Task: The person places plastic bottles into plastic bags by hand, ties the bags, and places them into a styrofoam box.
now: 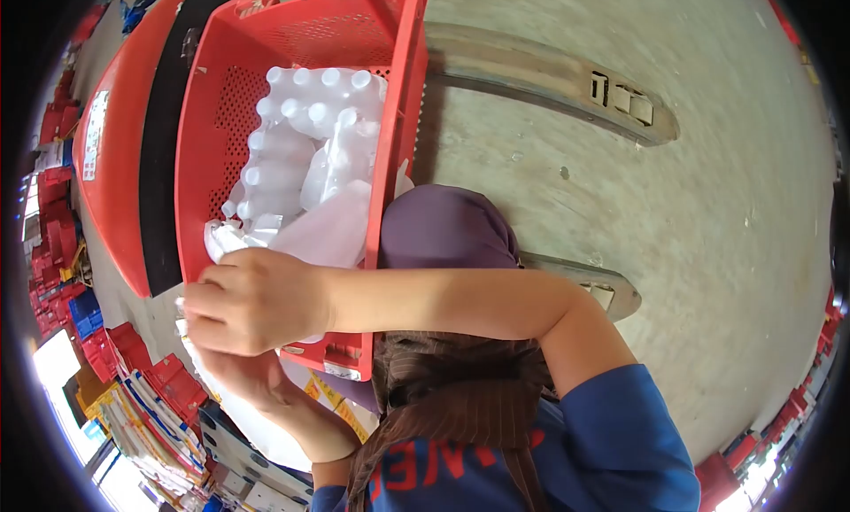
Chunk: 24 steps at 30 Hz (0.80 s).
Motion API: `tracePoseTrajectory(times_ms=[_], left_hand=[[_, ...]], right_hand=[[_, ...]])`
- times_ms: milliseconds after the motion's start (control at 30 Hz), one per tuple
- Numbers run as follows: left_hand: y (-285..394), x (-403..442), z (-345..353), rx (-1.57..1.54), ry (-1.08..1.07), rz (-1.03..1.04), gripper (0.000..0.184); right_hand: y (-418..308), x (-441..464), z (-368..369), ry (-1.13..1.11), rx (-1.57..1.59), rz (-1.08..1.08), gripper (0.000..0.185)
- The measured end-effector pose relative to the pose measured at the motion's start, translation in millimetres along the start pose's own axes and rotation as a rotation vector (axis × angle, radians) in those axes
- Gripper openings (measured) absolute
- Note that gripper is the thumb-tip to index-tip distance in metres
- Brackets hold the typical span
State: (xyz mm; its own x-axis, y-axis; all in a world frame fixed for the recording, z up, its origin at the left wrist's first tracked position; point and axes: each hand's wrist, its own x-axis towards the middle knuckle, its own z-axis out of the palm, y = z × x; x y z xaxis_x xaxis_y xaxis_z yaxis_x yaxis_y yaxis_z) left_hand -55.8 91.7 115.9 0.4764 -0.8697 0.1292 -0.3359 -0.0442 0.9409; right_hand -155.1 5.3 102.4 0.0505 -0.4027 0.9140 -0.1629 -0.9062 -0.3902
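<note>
My right hand (257, 299) is closed in a fist over the near left corner of a red plastic crate (403, 113), gripping white plastic bag (332, 224) material. Just under it is my left hand (248, 379), its fingers curled against the same white plastic and partly hidden by the right. Part of the translucent bag lies inside the crate and runs toward my fists. Several clear bottles with white caps (274, 158) stand packed in rows in the crate, some wrapped in film. White sheet-like material (266, 432) hangs beneath my left hand.
An orange-red machine body with a black band (115, 149) stands left of the crate. A metal pallet-jack fork (540, 69) extends right across the concrete floor, with another fork (611, 290) beside my knee (447, 228). Red bins (168, 384) and stacked papers (146, 428) stand lower left.
</note>
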Motion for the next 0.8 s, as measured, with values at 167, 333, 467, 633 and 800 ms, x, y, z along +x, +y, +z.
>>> tracePoseTrajectory(times_ms=[167, 333, 467, 633, 800], left_hand=[[59, -11, 46, 0.251, 0.087, 0.157, 0.033], [107, 3, 78, -0.319, -0.034, -0.024, 0.042], [104, 10, 90, -0.762, -0.204, -0.172, 0.039], [72, -4, 95, -0.346, -0.095, 0.349, 0.022], [51, -4, 64, -0.013, -0.074, 0.317, 0.018]], right_hand=[[-11, 64, -19, 0.247, 0.037, -0.111, 0.016], [9, 95, -71, 0.214, 0.056, -0.224, 0.013], [18, 77, -115, 0.034, -0.215, -0.230, 0.015], [10, 48, -160, -0.385, -0.418, -0.239, 0.020], [6, 17, -181, -0.486, -0.386, 0.019, 0.022]])
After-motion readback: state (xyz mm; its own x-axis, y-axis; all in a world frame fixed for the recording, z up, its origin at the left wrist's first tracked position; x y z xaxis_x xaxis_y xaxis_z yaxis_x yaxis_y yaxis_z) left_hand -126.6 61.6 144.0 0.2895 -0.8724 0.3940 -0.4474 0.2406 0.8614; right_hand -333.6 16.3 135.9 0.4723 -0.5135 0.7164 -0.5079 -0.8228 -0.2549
